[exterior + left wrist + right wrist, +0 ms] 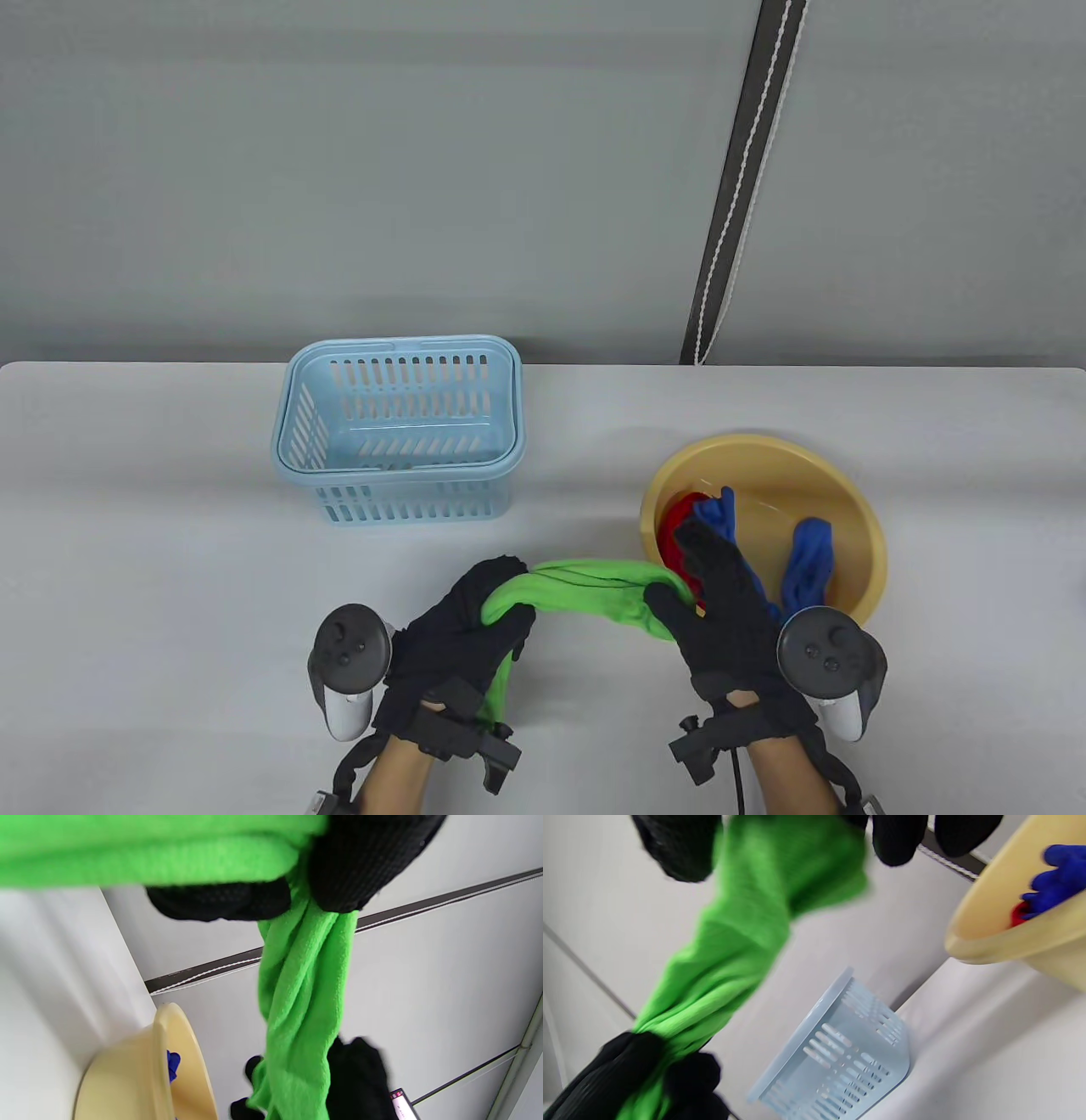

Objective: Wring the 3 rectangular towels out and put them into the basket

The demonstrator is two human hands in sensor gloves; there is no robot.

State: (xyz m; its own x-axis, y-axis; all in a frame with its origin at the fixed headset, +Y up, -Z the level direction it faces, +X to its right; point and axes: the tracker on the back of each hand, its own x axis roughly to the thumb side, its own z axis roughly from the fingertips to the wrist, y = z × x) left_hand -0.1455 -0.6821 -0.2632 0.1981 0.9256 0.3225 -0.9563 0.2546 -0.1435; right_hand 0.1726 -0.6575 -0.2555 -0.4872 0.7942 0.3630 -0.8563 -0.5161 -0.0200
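Note:
A green towel [577,590] is bunched into a rope and stretched between both hands above the table's front. My left hand [475,628] grips its left end, with a tail hanging down past the wrist. My right hand [721,607] grips the right end, beside the yellow basin [848,501]. In the left wrist view the green towel [303,993] runs down to the other glove. In the right wrist view the green towel [729,942] is twisted. A blue towel [806,560] and a red towel [679,531] lie in the basin. The light blue basket [399,429] stands behind, with nothing inside.
The white table [170,526] ends at a grey wall behind the basket. A dark strip with a white cord [734,195] runs down the wall at the right. The basket [840,1056] and basin [1014,916] show in the right wrist view.

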